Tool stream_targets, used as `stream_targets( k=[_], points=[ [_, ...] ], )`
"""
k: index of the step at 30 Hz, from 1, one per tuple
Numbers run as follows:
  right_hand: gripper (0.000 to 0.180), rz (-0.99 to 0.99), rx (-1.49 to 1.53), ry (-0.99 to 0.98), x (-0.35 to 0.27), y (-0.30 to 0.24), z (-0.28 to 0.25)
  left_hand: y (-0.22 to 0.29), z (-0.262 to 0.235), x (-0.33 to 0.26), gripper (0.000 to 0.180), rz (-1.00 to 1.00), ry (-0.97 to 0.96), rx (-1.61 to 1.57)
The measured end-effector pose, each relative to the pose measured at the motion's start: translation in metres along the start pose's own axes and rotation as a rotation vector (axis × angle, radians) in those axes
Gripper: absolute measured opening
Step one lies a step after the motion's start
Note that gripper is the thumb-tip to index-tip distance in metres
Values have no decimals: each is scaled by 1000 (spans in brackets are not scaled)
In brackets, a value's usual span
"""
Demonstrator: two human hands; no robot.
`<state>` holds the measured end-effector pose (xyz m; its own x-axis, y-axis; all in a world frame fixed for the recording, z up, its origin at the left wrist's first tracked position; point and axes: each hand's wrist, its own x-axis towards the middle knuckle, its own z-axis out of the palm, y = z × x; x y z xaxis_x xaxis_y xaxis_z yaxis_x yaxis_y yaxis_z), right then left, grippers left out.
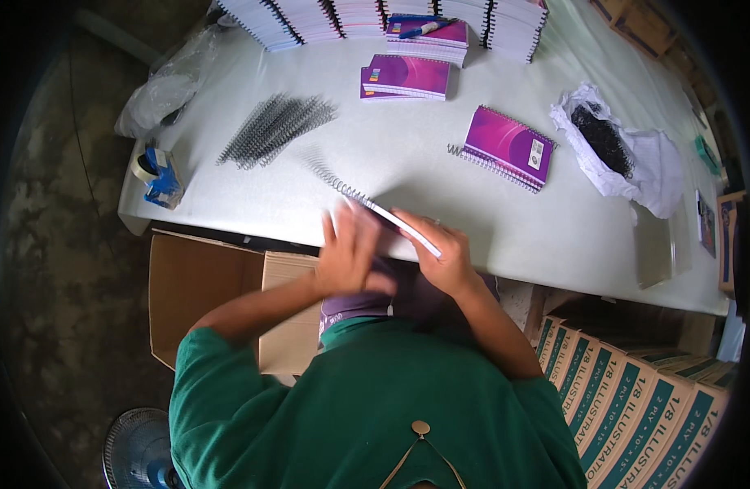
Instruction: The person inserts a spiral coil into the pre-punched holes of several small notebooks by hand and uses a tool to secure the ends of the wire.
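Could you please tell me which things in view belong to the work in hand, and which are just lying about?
In the work:
notebook in the right hand
spiral coil near the blurred left hand
pile of loose coils
coiled purple notebook

Apparently lying about:
tape dispenser
blue-and-white pen
open cardboard box
fan

Head-worn fisheye, close above the green shirt [391, 375], looks steeply down on the hands [444, 259] and forward across the tabletop [554, 236], both near corners in frame.
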<state>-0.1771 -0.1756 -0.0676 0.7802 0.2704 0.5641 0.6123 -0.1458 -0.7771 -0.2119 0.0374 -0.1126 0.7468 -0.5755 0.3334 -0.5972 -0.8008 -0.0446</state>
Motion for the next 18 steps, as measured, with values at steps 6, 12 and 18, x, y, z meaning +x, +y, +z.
stream_targets(
  k=[6,12,18],
  points=[
    [37,-50,-84,-97,4,-14,-4,-18,-27,62,103,31,592,-70],
    [45,-50,-85,-43,0,-9,-1,-19,0,47,98,190,591,-39],
    [57,-20,13,19,4,1,1,25,-18,26,104,275,2,-76]
  ],
)
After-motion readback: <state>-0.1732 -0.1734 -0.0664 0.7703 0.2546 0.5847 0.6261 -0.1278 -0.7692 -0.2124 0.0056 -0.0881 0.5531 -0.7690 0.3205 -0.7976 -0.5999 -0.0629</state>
